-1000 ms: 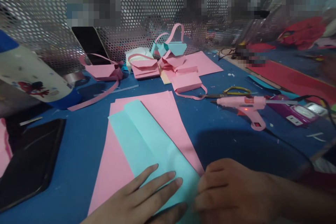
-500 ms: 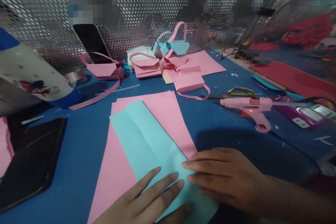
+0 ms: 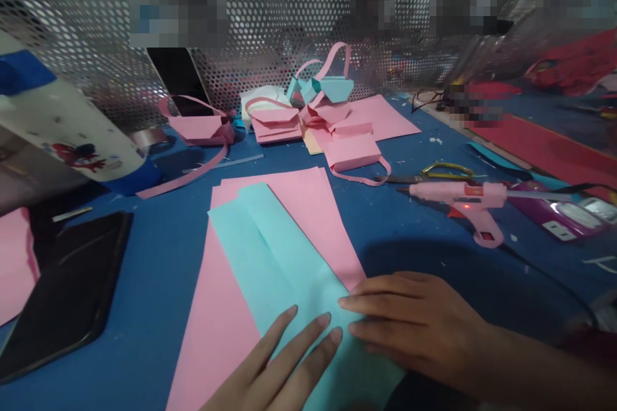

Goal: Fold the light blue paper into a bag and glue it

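A folded light-blue paper (image 3: 270, 257) lies at a slant over larger pink sheets (image 3: 216, 308) on the blue table. My left hand (image 3: 284, 366) rests on the lower part of the blue paper, its fingers spread and extended. On the paper's right edge lies my right hand (image 3: 414, 327), fingers stretched out and flat, the fingertips near those of my left hand. A crease runs lengthwise along the blue paper. The paper's lower end is partly hidden by my hands.
Behind stand small pink paper bags (image 3: 354, 148) and a blue one (image 3: 332, 88). A pink glue gun (image 3: 482, 196) and scissors (image 3: 446, 171) lie right. At left are a black tablet-like object (image 3: 72, 289), a large bottle (image 3: 81, 135) and a phone (image 3: 180, 80).
The whole view has shifted slightly, with objects appearing a little further right. My left hand sits slightly lower in view, its thumb no longer showing. Both hands remain on the blue paper.
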